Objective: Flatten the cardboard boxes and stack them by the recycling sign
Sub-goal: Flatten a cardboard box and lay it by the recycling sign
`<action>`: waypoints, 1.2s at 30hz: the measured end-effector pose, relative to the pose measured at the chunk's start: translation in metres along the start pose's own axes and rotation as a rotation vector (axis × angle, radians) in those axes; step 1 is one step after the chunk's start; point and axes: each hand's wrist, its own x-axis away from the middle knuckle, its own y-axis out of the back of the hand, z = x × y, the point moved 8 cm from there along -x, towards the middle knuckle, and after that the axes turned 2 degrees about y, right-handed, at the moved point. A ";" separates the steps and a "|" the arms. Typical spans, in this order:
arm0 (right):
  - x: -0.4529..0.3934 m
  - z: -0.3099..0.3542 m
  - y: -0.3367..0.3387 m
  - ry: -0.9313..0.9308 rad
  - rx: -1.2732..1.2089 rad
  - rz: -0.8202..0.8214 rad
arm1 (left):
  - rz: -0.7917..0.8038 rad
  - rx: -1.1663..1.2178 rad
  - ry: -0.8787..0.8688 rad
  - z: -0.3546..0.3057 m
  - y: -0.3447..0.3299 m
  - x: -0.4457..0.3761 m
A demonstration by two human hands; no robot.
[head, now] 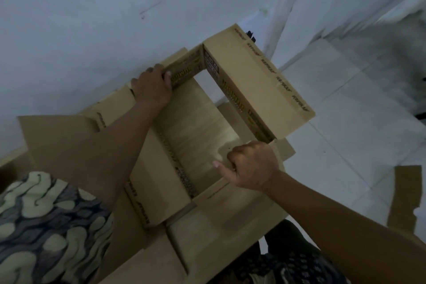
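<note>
**Open carton held at two corners over white tiled floor**

Nearest the camera, lower left: patterned cloth (46, 221), cream swirls on dark blue, on the person's body. Lower centre-right, dark fabric with small pale motifs (288, 265), partly hidden under cardboard.

Both bare forearms reach forward from the bottom edge. The cardboard box (242, 90) sits between them, open at both ends so its inner back panel and a patch of floor show through. Its flaps are spread outward: one large plain flap to the left, others toward the camera, printed tape strips along the seams. Yellow-and-black lettering runs on the inner faces; too blurred to read.

Right hand (253, 163): fingers curled closed on the box's near right corner, thumb sticking out to the left. Left hand (152, 85): wrapped over the far left corner, gripping the wall's top edge, thumb on the inner face.

A loose flat piece of cardboard (405, 196) lies on the floor to the right, well apart from the box.

Floor (345, 122): large white tiles with thin grout lines, bare around the box on the right. Beyond the box, a white wall (92, 7) fills the upper left, with a few faint scuffs. A wall corner or pillar edge (288, 18) runs down at upper right. A small dark object (251, 36) peeks behind the box's far flap; cannot tell what. Light is dim and bluish.
</note>
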 end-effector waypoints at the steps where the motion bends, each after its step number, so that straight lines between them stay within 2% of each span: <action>1: 0.002 -0.001 0.002 -0.018 -0.016 0.032 | 0.025 0.022 0.001 0.000 0.000 0.004; 3: 0.002 -0.009 0.012 -0.087 -0.049 0.035 | 0.003 0.047 -0.005 0.003 0.005 0.018; 5: -0.003 -0.023 0.034 -0.131 -0.060 -0.064 | -0.050 0.029 0.010 0.008 0.011 0.039; 8: -0.016 -0.051 0.073 -0.179 -0.047 -0.221 | -0.011 0.039 0.056 0.005 0.009 0.068; 10: -0.024 -0.077 0.088 -0.289 0.007 -0.252 | 0.012 0.085 0.063 -0.010 0.009 0.081; 12: -0.025 -0.111 0.088 -0.518 -0.010 -0.170 | 0.033 0.148 0.052 -0.036 0.010 0.090; 15: -0.013 -0.151 0.073 -0.872 -0.331 0.005 | 0.110 0.345 0.102 -0.085 0.014 0.096; 17: -0.008 -0.163 0.070 -0.970 -0.495 0.060 | 0.160 0.426 0.129 -0.120 0.016 0.095; 22: -0.014 -0.177 0.086 -0.837 -0.616 -0.018 | 0.346 0.634 0.348 -0.185 0.013 0.078; 26: -0.028 -0.172 0.097 -0.609 -0.768 -0.038 | 0.447 0.888 0.580 -0.223 0.024 0.076; 29: -0.037 -0.154 0.104 -0.485 -0.881 0.041 | 0.444 0.920 0.667 -0.230 0.032 0.075; 31: -0.037 -0.143 0.104 -0.425 -1.020 0.101 | 0.375 0.876 0.700 -0.223 0.038 0.074; 33: -0.032 -0.144 0.092 -0.495 -1.174 0.155 | 0.282 0.889 0.724 -0.212 0.047 0.075; 36: -0.019 -0.162 0.053 -0.784 -1.262 0.240 | 0.209 0.922 0.756 -0.191 0.062 0.090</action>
